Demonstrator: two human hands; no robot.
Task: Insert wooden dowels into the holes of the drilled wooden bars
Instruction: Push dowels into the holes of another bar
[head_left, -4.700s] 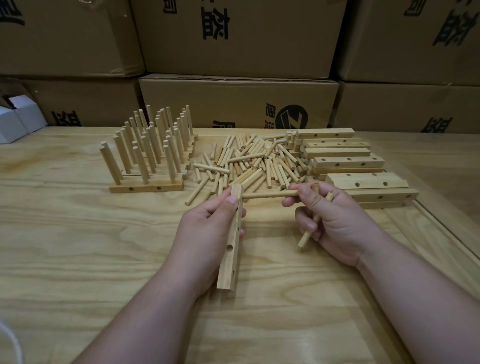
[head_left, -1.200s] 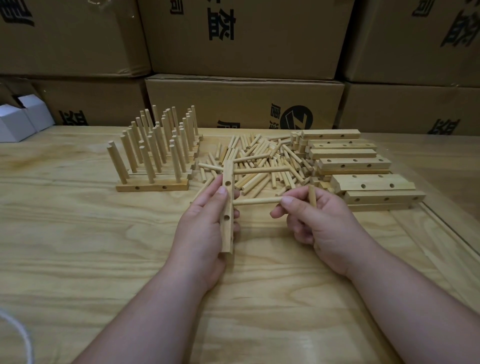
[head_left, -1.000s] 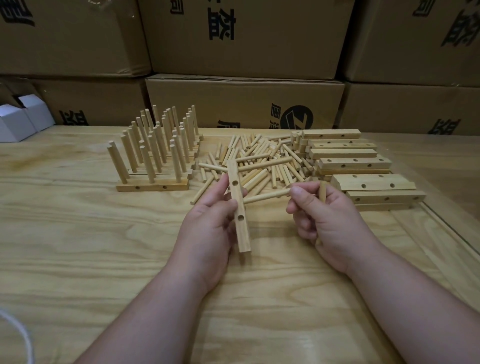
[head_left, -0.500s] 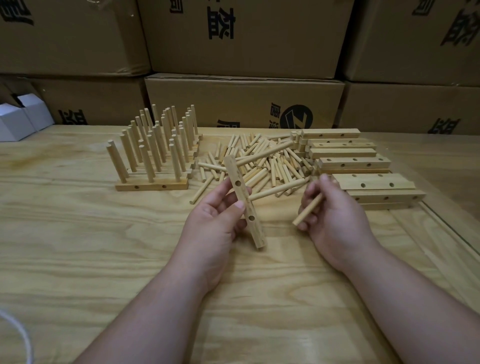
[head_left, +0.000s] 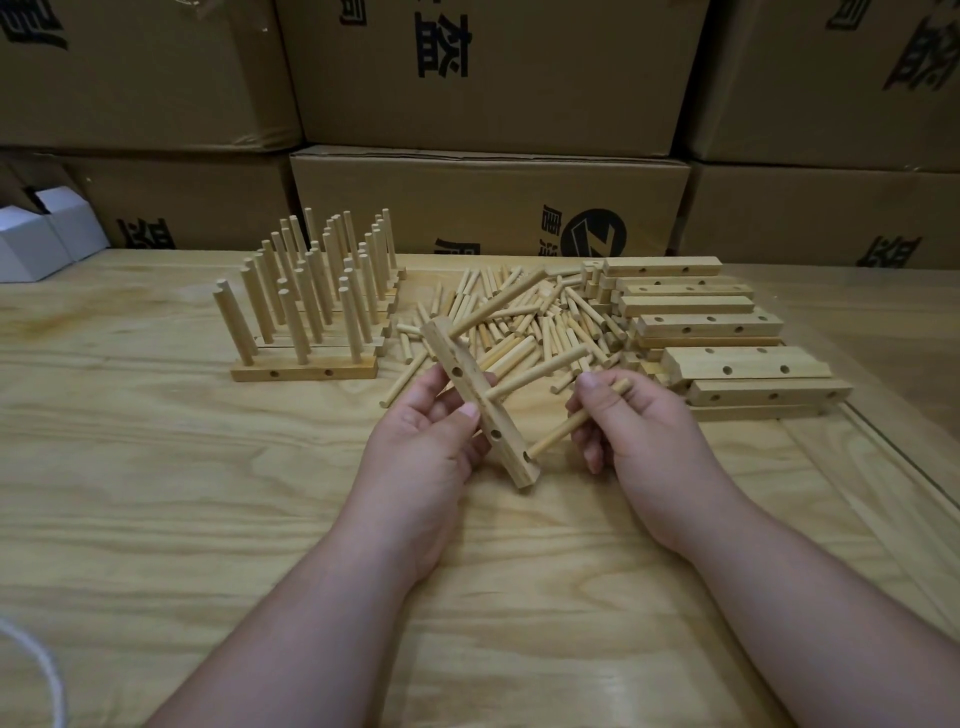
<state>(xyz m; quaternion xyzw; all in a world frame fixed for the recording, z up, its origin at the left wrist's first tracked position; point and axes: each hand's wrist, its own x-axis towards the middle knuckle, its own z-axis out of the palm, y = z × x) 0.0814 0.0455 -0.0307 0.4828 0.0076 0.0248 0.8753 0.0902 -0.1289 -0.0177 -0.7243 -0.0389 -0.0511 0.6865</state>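
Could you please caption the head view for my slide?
Left hand holds a drilled wooden bar; right hand brings a third wooden dowel to it.

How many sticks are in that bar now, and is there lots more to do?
Done: a group of finished bars stands at the left with dowels upright. In hand: the left hand holds a bar with two dowels already in; the right hand brings a third dowel to the hole near its lower end. Left: a stack of empty bars and a pile of loose dowels.
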